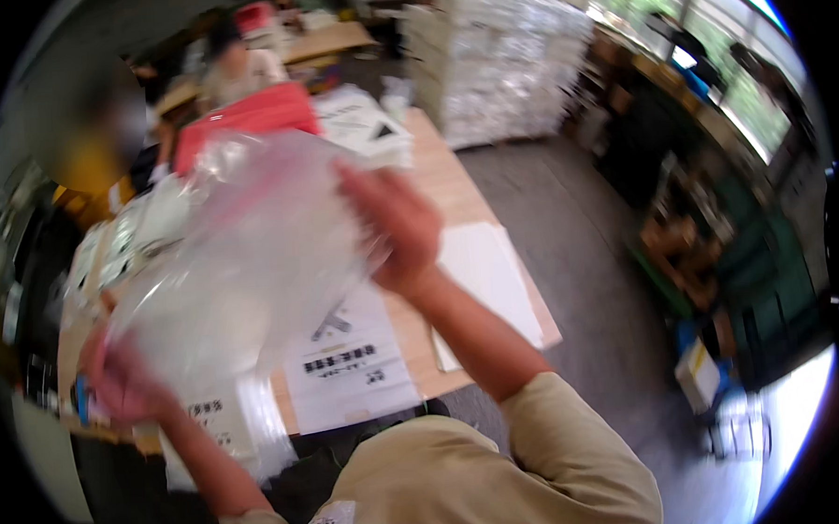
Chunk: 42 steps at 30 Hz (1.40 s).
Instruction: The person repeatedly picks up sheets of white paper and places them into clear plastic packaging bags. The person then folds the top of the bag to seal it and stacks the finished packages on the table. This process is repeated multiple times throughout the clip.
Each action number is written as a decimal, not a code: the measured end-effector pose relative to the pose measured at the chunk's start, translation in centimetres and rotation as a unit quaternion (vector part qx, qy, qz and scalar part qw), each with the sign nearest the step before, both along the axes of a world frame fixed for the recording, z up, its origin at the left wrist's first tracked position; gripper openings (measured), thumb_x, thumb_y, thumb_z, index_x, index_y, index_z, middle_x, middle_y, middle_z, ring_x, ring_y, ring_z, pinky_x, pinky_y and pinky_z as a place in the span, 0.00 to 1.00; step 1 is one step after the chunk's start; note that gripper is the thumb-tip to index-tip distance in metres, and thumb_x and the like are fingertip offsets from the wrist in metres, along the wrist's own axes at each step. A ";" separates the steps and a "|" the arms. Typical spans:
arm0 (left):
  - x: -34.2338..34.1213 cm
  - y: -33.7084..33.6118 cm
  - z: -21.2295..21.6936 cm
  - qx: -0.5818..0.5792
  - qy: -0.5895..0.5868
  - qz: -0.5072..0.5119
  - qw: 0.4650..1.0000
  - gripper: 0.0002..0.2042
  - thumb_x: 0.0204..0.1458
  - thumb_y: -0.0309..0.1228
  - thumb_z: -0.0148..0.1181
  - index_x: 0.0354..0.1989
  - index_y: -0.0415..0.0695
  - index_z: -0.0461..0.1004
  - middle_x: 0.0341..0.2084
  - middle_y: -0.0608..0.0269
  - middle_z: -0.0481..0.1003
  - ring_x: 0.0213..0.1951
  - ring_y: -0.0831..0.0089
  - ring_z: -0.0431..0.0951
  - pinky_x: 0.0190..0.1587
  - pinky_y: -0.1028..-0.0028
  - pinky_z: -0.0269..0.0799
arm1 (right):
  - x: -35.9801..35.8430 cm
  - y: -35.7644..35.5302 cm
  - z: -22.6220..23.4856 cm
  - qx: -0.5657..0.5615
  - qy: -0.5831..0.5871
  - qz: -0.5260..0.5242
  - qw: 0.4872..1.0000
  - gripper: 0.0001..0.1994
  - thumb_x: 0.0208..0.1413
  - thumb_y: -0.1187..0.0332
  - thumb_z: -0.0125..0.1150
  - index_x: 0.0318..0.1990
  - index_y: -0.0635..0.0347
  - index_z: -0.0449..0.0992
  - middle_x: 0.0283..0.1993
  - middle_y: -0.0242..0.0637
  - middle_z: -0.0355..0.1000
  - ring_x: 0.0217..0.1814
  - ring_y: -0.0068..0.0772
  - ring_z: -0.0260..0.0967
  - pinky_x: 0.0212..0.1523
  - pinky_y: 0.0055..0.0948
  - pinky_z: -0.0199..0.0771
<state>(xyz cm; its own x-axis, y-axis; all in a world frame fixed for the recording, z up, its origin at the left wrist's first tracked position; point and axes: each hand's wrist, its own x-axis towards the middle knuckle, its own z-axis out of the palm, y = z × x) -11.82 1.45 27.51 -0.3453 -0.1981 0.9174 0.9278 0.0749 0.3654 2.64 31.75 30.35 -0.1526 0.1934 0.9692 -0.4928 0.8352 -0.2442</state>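
A large clear plastic bag [242,270] is spread above the wooden table, stretched between my two hands. At its right edge my right hand [394,221] is closed on the film, blurred by motion. My left hand [130,382] grips the lower left side of the bag near the table's front left corner, also smeared. Under the bag lies a white printed sheet or flat pack [349,368]. Another printed white pack in clear film [230,420] hangs over the front edge by my left forearm. A stack of blank white sheets [486,287] rests right of my right hand.
Red folded material [263,111] and a white printed stack [367,128] sit on the table's [435,177] far side. A person in yellow [93,178] stands at the left; another person [243,73] is farther back. A film-wrapped pallet load [505,66] stands beyond.
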 end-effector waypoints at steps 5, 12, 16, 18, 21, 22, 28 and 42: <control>0.1 -1.7 -15.4 -0.609 -0.250 0.048 0.751 0.07 0.48 0.22 0.54 0.35 0.36 0.73 0.31 0.45 0.73 0.33 0.52 0.74 0.39 0.61 0.70 | -0.1 -1.1 -22.1 -0.028 -0.440 -0.060 0.896 0.23 0.46 0.76 0.55 0.53 0.58 0.74 0.33 0.47 0.70 0.34 0.51 0.70 0.33 0.44 0.71; 2.2 -2.5 -19.9 -0.526 -0.364 -0.058 0.766 0.04 0.46 0.19 0.57 0.31 0.36 0.73 0.26 0.53 0.74 0.23 0.62 0.74 0.31 0.67 0.71 | 5.2 -5.6 -33.4 -0.333 -0.475 -0.009 0.814 0.20 0.42 0.77 0.48 0.42 0.57 0.82 0.37 0.50 0.78 0.43 0.54 0.75 0.47 0.45 0.75; 2.1 0.7 -12.4 -0.447 -0.203 -0.039 0.870 0.06 0.48 0.15 0.57 0.34 0.37 0.73 0.30 0.53 0.75 0.30 0.61 0.75 0.33 0.67 0.71 | 4.0 -6.3 -32.3 -0.391 -0.400 -0.024 0.829 0.26 0.42 0.81 0.45 0.51 0.55 0.78 0.38 0.51 0.77 0.41 0.54 0.75 0.46 0.43 0.75; 2.7 1.7 -10.3 -0.405 -0.114 -0.056 0.905 0.09 0.47 0.13 0.58 0.36 0.37 0.74 0.33 0.53 0.76 0.34 0.59 0.76 0.36 0.66 0.73 | 4.8 -6.8 -30.6 -0.377 -0.363 -0.017 0.852 0.32 0.39 0.84 0.44 0.56 0.57 0.75 0.38 0.50 0.77 0.41 0.49 0.75 0.46 0.36 0.74; 4.3 3.1 -8.7 -0.415 -0.049 -0.082 0.905 0.12 0.45 0.12 0.58 0.37 0.38 0.76 0.35 0.53 0.77 0.36 0.57 0.78 0.39 0.65 0.75 | 6.5 -8.1 -30.0 -0.435 -0.322 -0.042 0.840 0.26 0.46 0.81 0.52 0.56 0.55 0.75 0.35 0.46 0.77 0.35 0.46 0.75 0.39 0.36 0.75; 4.8 3.0 -8.9 -0.423 -0.041 -0.086 0.901 0.12 0.44 0.12 0.58 0.37 0.39 0.77 0.36 0.52 0.77 0.37 0.56 0.78 0.40 0.65 0.75 | 7.0 -8.6 -31.1 -0.410 -0.308 -0.081 0.855 0.23 0.50 0.78 0.56 0.56 0.54 0.75 0.34 0.45 0.77 0.31 0.46 0.75 0.34 0.38 0.76; 7.1 3.4 -16.8 -0.508 -0.086 -0.120 0.849 0.11 0.44 0.15 0.62 0.37 0.41 0.77 0.34 0.58 0.76 0.36 0.58 0.78 0.38 0.66 0.75 | 10.6 -10.2 -33.0 -0.128 -0.511 -0.195 0.827 0.33 0.47 0.57 0.70 0.61 0.56 0.67 0.58 0.39 0.68 0.55 0.40 0.67 0.52 0.41 0.65; 19.5 10.3 -18.4 -0.588 -0.173 -0.173 0.771 0.17 0.47 0.25 0.63 0.48 0.44 0.76 0.42 0.60 0.75 0.44 0.63 0.76 0.46 0.64 0.71 | 17.9 0.6 -36.1 -0.144 -0.527 -0.056 0.836 0.19 0.42 0.79 0.54 0.46 0.59 0.76 0.29 0.46 0.74 0.33 0.53 0.73 0.35 0.44 0.74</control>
